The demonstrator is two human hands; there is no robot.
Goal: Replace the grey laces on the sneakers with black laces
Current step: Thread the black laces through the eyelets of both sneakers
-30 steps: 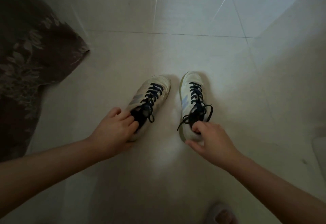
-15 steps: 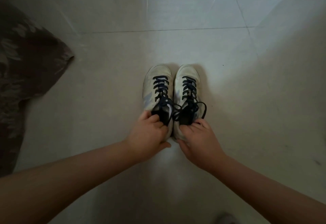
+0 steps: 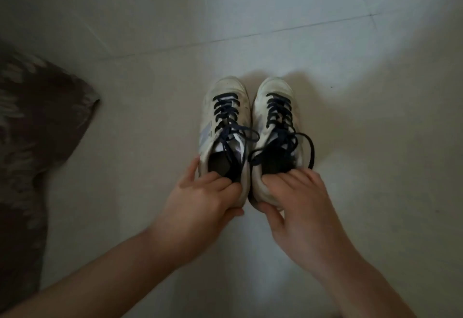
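Two white sneakers stand side by side on the tiled floor, toes pointing away from me. The left sneaker (image 3: 226, 117) and the right sneaker (image 3: 274, 114) both carry black laces (image 3: 278, 114), tied in loose bows near the tongues. My left hand (image 3: 203, 200) grips the heel of the left sneaker, fingers curled into its opening and thumb under the heel. My right hand (image 3: 295, 202) grips the heel of the right sneaker the same way. No grey laces are in view.
A dark patterned fabric (image 3: 32, 142) lies on the floor at the left edge. Pale floor tiles (image 3: 375, 142) with grout lines surround the shoes.
The sneakers were apart and angled; both hands have brought them together so they now stand parallel and touching. The view has shifted slightly closer.
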